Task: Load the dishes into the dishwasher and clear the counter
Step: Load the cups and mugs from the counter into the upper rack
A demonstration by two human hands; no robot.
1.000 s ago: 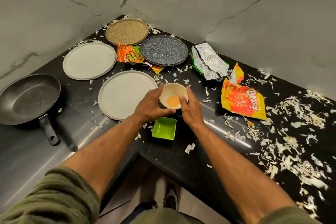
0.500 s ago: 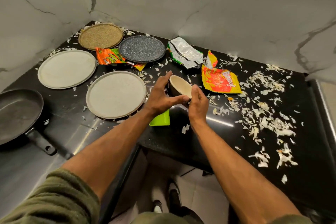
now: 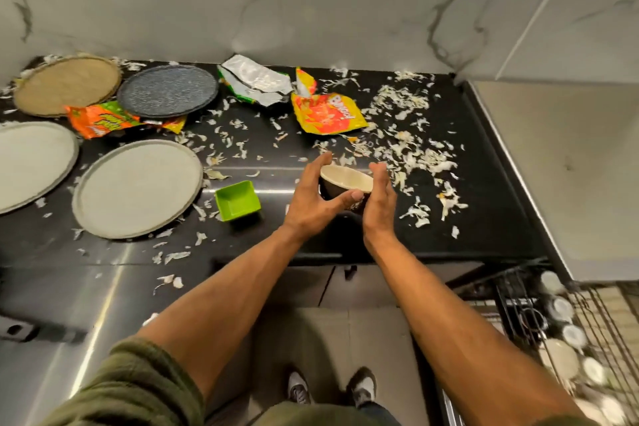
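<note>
While both hands cup it, the small cream-lined, dark-sided ceramic bowl (image 3: 345, 185) hangs tilted above the black stone counter (image 3: 484, 162).

Head view: the left hand (image 3: 313, 199) and right hand (image 3: 378, 199) curl their fingers round its sides. I'd level it, then carry it low to the wire dishwasher rack (image 3: 567, 332) at lower right, avoiding the small green square dish (image 3: 237, 200).
</note>
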